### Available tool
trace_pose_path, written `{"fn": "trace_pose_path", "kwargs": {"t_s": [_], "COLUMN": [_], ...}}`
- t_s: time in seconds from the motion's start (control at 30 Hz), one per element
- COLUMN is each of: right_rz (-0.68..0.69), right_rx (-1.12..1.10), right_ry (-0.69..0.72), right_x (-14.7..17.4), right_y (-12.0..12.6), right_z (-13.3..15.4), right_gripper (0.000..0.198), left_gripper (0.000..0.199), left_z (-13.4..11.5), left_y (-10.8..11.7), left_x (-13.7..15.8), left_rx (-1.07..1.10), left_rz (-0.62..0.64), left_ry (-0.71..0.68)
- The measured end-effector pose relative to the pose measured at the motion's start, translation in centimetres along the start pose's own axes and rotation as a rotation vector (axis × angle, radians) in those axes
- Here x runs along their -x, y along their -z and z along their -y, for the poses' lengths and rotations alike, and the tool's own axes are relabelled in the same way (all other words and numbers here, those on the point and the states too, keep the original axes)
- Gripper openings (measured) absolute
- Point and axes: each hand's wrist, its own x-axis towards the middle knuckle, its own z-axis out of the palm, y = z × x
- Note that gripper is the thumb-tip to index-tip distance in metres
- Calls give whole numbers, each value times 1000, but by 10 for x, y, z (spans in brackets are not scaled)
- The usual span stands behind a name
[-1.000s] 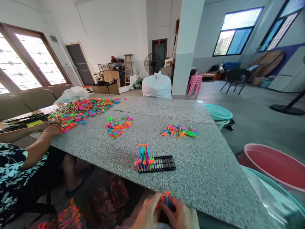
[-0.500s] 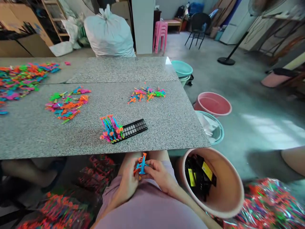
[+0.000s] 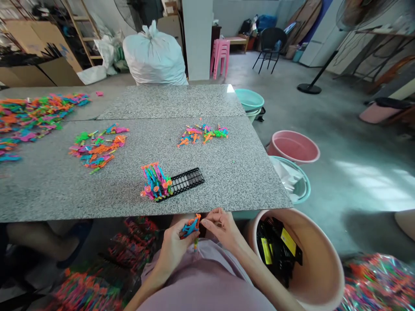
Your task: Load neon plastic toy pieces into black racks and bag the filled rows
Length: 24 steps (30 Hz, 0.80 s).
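Observation:
Above my lap, my left hand (image 3: 175,242) is closed around a small blue-and-orange plastic toy (image 3: 191,227); a thin yellowish end of it points down below my fingers. My right hand (image 3: 223,230) is beside it, thumb and fingertips pinched close to the toy's orange end. Whether anything small is between those fingertips I cannot make out. On the table ahead, a black plastic grid rack (image 3: 188,179) holds a cluster of upright colourful toys (image 3: 156,181) at its left end.
Loose toy piles lie on the speckled table (image 3: 240,181): a small pile (image 3: 204,134), another pile (image 3: 97,147) and a big heap (image 3: 35,113). A pink tub (image 3: 316,259) with black pieces stands at my right. Bagged toys (image 3: 86,290) lie on the floor; another person's leg (image 3: 35,242) shows left.
My right hand has drawn away from the toy's body to its orange end and risen slightly. The toy has tilted in my left hand. The view has shifted a little.

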Motion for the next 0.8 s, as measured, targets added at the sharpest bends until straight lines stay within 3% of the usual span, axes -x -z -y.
{"fn": "trace_pose_path", "kwargs": {"t_s": [0.1,0.13,0.2,0.27,0.37,0.4,0.47,0.57,0.67,0.8], "right_rz": [109,153,208,174,71,47,60,169,244,309], "right_rx": [48,56,64,98,241,296,375,395,362,415], "right_ry": [-34,-39,-2,85,279,345,450,519,524,447], "right_x": [-8,-12,-23,-40,-82,-99,-135,-181,-207,-216], "right_y": [-1,-3,-5,0,12,14,10,-15,-48,-76], "right_z": [3,5,11,22,38,42,46,45,42,49], "right_gripper": [43,43,25,11,12,15,23,32,25,19], "left_gripper": [29,29,29,37,71,73,58,35,27,22], "left_z": [-11,-17,-33,-50,-72,-75,-73,-55,-39,-35], "left_y": [1,2,6,19,55,68,93,116,122,123], "left_x": [-11,-15,-24,-37,-60,-68,-80,-91,-94,-94], "left_rx": [-26,-64,-183,-372,-769,-904,-1094,-1141,-1100,-1079], "left_rz": [-51,-73,-104,-128,-224,-254,-246,-151,-140,-161], "left_ry": [-105,-153,-285,-468,-677,-688,-655,-630,-675,-744]}}
